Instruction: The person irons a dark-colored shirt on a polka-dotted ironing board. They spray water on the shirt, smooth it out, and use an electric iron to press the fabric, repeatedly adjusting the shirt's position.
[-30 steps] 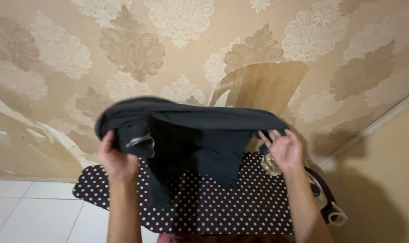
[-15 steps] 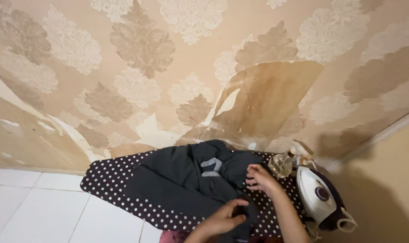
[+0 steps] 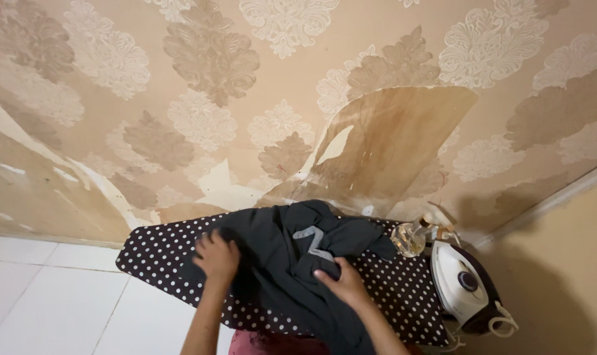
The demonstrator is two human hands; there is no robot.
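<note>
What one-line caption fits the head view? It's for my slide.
Both hands, left hand and right hand, press a dark garment on a polka-dot ironing board beside an iron.
</note>
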